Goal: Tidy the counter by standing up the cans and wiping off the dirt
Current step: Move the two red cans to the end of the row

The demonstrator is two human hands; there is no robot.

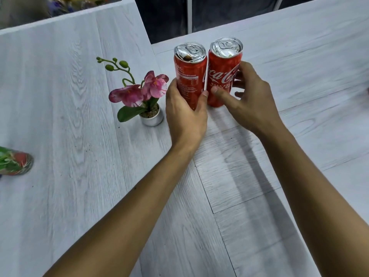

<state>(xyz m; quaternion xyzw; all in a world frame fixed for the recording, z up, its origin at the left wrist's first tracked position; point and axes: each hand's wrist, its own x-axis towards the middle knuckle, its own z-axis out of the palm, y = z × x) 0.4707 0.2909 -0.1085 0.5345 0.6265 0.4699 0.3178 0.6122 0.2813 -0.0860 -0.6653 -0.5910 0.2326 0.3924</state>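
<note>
Two slim red cola cans stand upright side by side on the pale wood-grain counter (pixel 79 136). My left hand (pixel 184 114) is wrapped around the lower half of the left can (pixel 189 76), thumb on its front. My right hand (pixel 247 98) cups the right can (pixel 222 74), thumb on the front and fingers behind it. Both cans have dented, opened tops. Small dark specks of dirt (pixel 83 150) dot the counter to the left.
A small potted pink orchid (pixel 143 94) stands just left of my left hand. A green and red can (pixel 14 163) lies at the far left edge. A dark gap (pixel 169 19) lies behind the cans, between two counter sections.
</note>
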